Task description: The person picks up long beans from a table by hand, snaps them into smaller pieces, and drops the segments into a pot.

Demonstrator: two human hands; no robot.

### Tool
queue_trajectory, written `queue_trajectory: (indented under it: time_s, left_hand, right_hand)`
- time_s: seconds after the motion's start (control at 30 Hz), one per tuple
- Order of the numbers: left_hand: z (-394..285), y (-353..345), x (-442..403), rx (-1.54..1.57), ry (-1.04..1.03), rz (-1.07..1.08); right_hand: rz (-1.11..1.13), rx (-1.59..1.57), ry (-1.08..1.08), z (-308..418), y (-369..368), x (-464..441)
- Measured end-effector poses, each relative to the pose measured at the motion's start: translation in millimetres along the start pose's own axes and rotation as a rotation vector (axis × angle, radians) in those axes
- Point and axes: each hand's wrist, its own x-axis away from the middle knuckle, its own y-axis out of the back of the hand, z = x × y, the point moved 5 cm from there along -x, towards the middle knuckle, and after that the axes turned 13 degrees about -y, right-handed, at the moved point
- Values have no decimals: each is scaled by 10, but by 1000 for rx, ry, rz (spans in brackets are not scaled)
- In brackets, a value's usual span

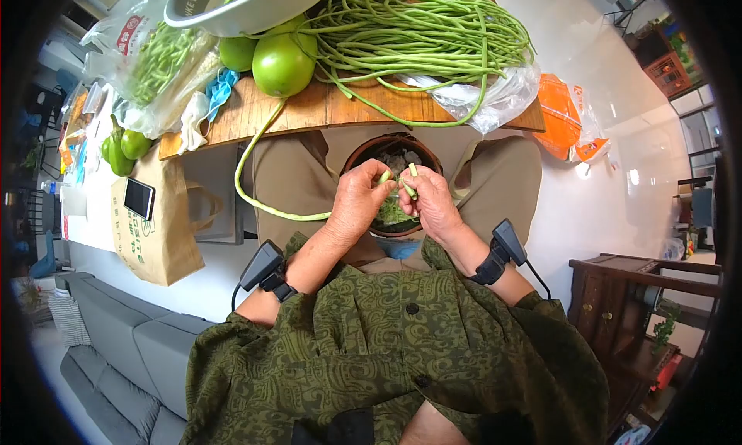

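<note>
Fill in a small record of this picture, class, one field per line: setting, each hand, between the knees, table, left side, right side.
Setting: indoors, person seated at a wooden table
Left hand: pinching a bean, seemingly the long one looping to the table
Right hand: holding short bean pieces
Between knees: brown pot, green bits inside
Table: bean heap, bowl of cut beans, round green fruit
Left side: phone, paper bag
Right side: orange bag

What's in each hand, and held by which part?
Left hand: a long green bean, apparently pinched near one end, the rest trailing away. Right hand: short bean pieces between the fingers; exact contact is hidden.
</note>
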Motion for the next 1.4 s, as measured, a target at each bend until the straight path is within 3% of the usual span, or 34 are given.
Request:
queue_trajectory:
  time_s: [0.1, 0.27, 0.47, 0.7, 0.83, 0.9, 0.93, 1.03, 1.1, 1.2, 1.3, 1.4]
  left_hand:
    - [-44, -33, 1, 51, -48, 0]
    - [-132, -23, 3, -192, -185, 46]
    - [-54, -55, -8, -149, -110, 14]
    - [-39, -61, -2, -183, -191, 0]
    - [7, -38, 0, -84, -67, -7]
    - [-24, -43, 3, 173, 89, 66]
    - [-4, -63, -6, 172, -101, 32]
    - [-47, -81, 28, 135, -65, 44]
    - [-11, -81, 27, 86, -73, 33]
    - [-10, -85, 13, 18, -166, 36]
    - [4, -49, 21, 27, -201, -14]
    - [75, -18, 33, 312, 90, -5]
  right_hand:
    - [-25, 58, 5, -16, -14, -2]
    - [-36, 155, 26, 15, -26, 1]
    - [-90, 276, 89, 26, -28, -3]
    - [-136, 356, 136, 1, -32, -20]
    - [-191, 468, 262, 42, -71, 14]
    - [-176, 285, 138, 29, -43, 12]
    - [-135, 199, 95, 3, -25, -4]
    - [-190, 405, 237, -26, -4, -37]
    - [-170, 357, 191, -69, -37, -64]
    - [-155, -15, 58, -25, -74, -34]
    - [-126, -16, 154, 123, -19, -56]
    - [-43, -123, 82, 193, -41, -46]
